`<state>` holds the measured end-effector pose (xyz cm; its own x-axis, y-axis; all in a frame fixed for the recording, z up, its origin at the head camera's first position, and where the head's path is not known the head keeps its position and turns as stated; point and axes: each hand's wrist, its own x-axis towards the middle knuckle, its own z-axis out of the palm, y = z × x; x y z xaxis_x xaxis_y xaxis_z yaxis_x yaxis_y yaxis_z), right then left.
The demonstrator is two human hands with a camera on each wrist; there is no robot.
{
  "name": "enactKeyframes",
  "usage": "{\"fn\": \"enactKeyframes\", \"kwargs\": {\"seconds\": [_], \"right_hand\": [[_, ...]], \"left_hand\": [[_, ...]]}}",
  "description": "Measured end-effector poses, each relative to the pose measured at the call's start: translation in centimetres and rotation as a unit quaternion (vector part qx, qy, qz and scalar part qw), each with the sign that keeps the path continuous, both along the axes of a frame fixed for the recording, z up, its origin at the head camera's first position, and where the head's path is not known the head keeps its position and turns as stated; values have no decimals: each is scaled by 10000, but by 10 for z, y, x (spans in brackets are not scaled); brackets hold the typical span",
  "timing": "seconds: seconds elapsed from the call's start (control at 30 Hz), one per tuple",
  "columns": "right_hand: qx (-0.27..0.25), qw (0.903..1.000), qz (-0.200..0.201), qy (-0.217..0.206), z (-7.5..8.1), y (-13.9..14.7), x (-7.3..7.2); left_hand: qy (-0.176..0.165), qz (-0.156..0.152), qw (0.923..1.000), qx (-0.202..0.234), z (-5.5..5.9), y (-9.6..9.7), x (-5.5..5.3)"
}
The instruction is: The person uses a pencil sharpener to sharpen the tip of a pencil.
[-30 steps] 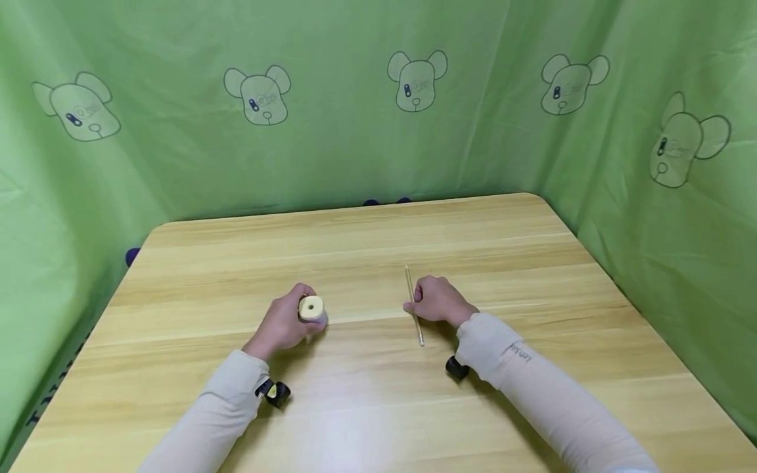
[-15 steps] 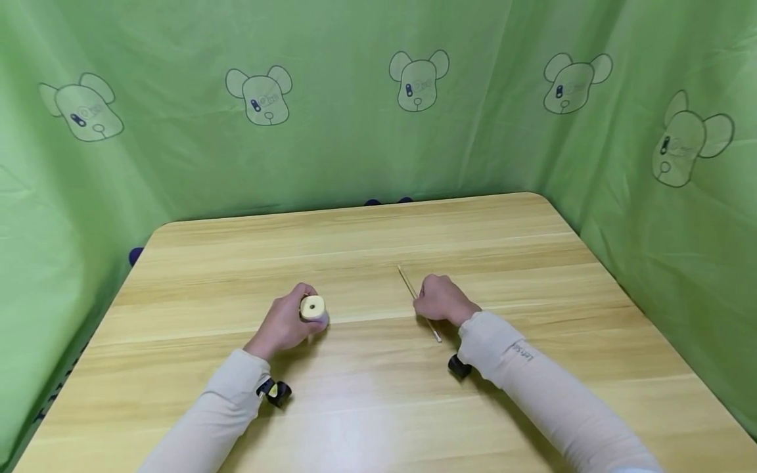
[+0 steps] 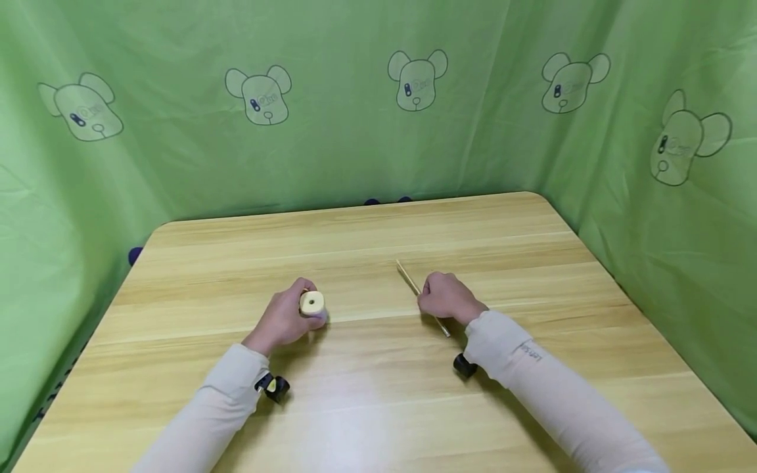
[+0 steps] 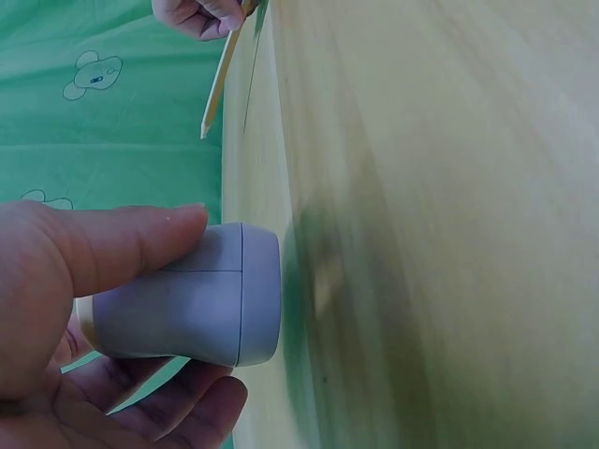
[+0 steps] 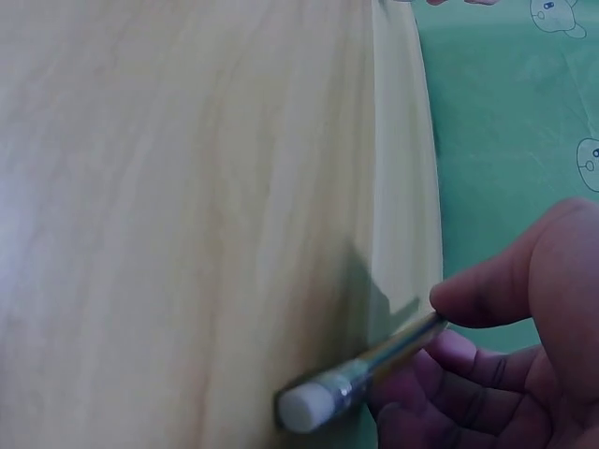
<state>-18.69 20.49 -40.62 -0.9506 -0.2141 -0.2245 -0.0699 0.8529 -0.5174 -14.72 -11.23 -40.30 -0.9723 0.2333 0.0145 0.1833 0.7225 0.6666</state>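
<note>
On the left of the table, my left hand grips a small pencil sharpener, pale yellow on top with a dark round hole. In the left wrist view its body is greyish white, with the thumb along one side and fingers on the other, its base close to the tabletop. To the right, my right hand pinches a wooden pencil around its middle. The pencil's pointed end faces away and to the left. Its white eraser shows large in the right wrist view, above the wood surface.
Both hands work over a wood-grain table with rounded far corners. A green curtain with mouse-like head drawings surrounds its back and sides. A black wrist camera hangs at the left cuff, another black camera at the right.
The pencil has turned so its tip points farther left and its eraser end farther right. My right hand has shifted slightly right with it. The left hand and sharpener stay nearly still.
</note>
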Motion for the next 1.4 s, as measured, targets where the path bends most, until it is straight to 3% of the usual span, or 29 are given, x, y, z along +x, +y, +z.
{"fn": "enactKeyframes", "kwargs": {"seconds": [0.77, 1.4], "right_hand": [[-160, 9988, 271, 362, 11, 6, -1], [-371, 9967, 317, 655, 26, 9, 1]], "left_hand": [[-30, -144, 9999, 45, 11, -1, -3], [67, -359, 9987, -367, 25, 2, -9]]}}
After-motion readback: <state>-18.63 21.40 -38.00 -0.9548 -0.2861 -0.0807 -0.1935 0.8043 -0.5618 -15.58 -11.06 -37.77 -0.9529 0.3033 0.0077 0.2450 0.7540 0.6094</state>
